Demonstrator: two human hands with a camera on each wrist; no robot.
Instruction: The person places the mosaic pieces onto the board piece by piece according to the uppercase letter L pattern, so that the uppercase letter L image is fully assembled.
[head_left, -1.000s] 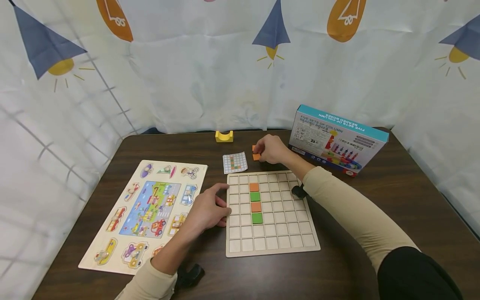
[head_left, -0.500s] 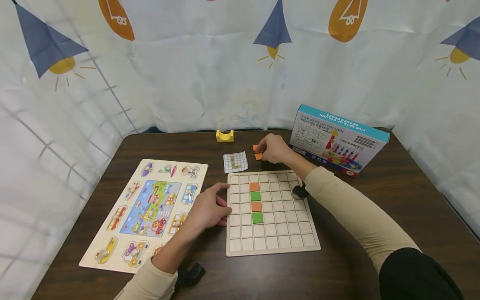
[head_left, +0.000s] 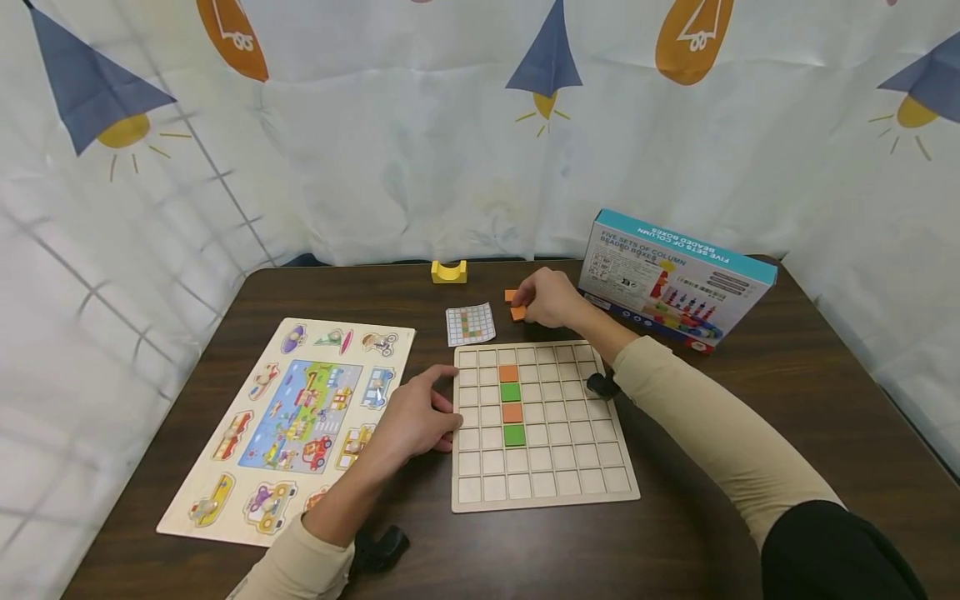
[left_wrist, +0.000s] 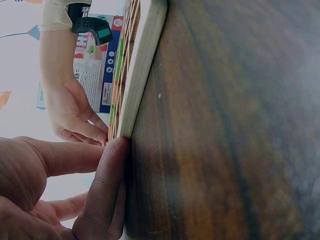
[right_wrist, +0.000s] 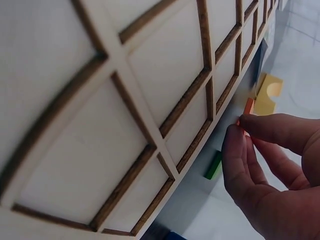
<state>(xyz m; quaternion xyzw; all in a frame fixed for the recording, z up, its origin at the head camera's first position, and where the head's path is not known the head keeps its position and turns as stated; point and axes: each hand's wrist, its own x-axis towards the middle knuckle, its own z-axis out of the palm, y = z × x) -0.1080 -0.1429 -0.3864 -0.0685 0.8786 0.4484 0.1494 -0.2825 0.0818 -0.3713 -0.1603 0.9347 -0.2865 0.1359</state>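
Note:
My left hand rests at the left edge of the wooden grid board, its fingertips touching the rim; in the left wrist view, the left hand has its fingers loosely extended against the board's side. Four cells in one column hold alternating orange and green square tiles. Beyond the far edge, my right hand pinches a small orange tile between thumb and finger. A second orange tile lies just behind it. The right wrist view also shows a green tile beside the fingers.
A small printed pattern card lies behind the board. Farther back sits a yellow notched block. A toy box stands at the back right. A picture puzzle board lies on the left of the dark table.
The pinched orange tile has shifted very slightly to the right with my right hand. My left hand stays at the board's edge.

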